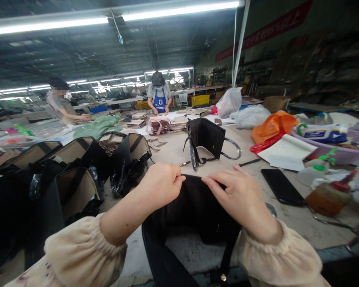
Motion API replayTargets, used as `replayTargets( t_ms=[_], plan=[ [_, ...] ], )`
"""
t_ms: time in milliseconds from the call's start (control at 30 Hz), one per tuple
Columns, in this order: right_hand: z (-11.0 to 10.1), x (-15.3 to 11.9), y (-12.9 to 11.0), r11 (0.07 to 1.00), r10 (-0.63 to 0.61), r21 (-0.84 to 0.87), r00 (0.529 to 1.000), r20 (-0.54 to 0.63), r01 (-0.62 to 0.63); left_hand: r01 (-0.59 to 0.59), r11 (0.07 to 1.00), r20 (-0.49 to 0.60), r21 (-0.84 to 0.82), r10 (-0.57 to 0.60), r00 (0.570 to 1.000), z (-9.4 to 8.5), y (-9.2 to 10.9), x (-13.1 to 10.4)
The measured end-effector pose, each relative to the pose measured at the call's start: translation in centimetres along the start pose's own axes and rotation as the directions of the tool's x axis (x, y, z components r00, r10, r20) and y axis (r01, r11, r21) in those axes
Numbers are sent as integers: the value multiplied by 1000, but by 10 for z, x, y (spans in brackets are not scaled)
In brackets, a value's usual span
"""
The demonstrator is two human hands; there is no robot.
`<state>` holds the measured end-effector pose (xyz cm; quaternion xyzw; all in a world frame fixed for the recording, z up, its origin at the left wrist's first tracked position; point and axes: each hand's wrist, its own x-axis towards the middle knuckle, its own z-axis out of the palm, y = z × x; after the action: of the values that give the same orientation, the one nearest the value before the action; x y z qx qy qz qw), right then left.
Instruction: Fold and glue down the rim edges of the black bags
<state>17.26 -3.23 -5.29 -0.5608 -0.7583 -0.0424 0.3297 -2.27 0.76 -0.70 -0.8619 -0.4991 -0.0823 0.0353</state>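
Observation:
A black bag piece (194, 207) hangs between my two hands at the near edge of the table. My left hand (164, 185) pinches its upper edge with thumb and fingers together. On the right, my right hand (236, 195) grips the same edge between thumb and fingers. A dark strap with a small metal end dangles below, near my right sleeve. Just beyond my hands stands another black bag (208, 137), with handles wrapped in clear plastic.
Several black bags with beige insides (74, 191) crowd the left. A black phone (283, 186), a notepad (287, 151), bottles and a purple basin (332, 153) lie at the right. Stacked pieces (137, 120) stand farther back; two people work beyond.

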Motion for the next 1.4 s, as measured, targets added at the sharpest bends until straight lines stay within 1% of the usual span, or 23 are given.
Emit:
replayTargets(
  t_ms=[100, 267, 367, 433, 533, 667, 733, 800, 900, 1000, 1100, 1167, 1233, 1333, 1367, 1400],
  plan=[
    [-2, 1, 2, 999, -4, 51, 1000, 30, 2, -8, 1000, -7, -17, 8, 1000, 1, -2, -4],
    [-7, -1, 3, 997, -37, 67, 995, 90, 31, -38, 997, -9, -71, 37, 999, -2, -4, -10],
    [-10, -3, 4, 997, 13, 79, 995, 102, -21, -59, 993, -9, -100, 58, 998, -3, -5, -13],
    [-11, -4, 6, 995, 46, 78, 994, 102, -54, -95, 986, -27, -136, 93, 995, -3, -7, -15],
    [-11, -5, 10, 995, 42, 85, 989, 138, -54, -189, 963, -86, -191, 176, 981, -2, -12, -19],
    [-9, -4, 13, 994, 17, 100, 986, 163, -34, -297, 946, -153, -133, 276, 949, -3, -14, -24],
    [-9, -4, 13, 994, 16, 100, 987, 161, -33, -303, 947, -178, -104, 282, 943, -5, -13, -25],
    [-8, -4, 12, 996, 27, 77, 987, 161, -40, -288, 954, -183, -87, 269, 946, -7, -12, -25],
    [-7, -4, 7, 998, 57, 8, 989, 136, -59, -306, 950, -171, -61, 292, 941, -11, -10, -24],
    [-6, -5, 3, 995, 85, -54, 990, 115, -80, -390, 920, -145, -45, 380, 913, -15, -7, -24],
    [-5, -5, -1, 993, 97, -83, 988, 122, -88, -480, 876, -63, -42, 477, 877, -20, -2, -26],
    [-4, -5, -3, 994, 91, -71, 988, 124, -83, -513, 857, 4, -59, 514, 858, -23, 1, -28],
    [-3, -6, -5, 995, 89, -48, 989, 120, -84, -525, 845, 57, -101, 532, 845, -26, 4, -31],
    [-1, -7, -10, 997, 78, -30, 991, 111, -75, -519, 835, 93, -182, 540, 837, -28, 9, -35],
    [0, -7, -11, 997, 72, -33, 992, 101, -69, -497, 843, 101, -205, 524, 846, -29, 11, -37],
    [1, -7, -12, 997, 68, -40, 994, 85, -65, -456, 862, 111, -221, 487, 866, -29, 13, -38]
  ],
)
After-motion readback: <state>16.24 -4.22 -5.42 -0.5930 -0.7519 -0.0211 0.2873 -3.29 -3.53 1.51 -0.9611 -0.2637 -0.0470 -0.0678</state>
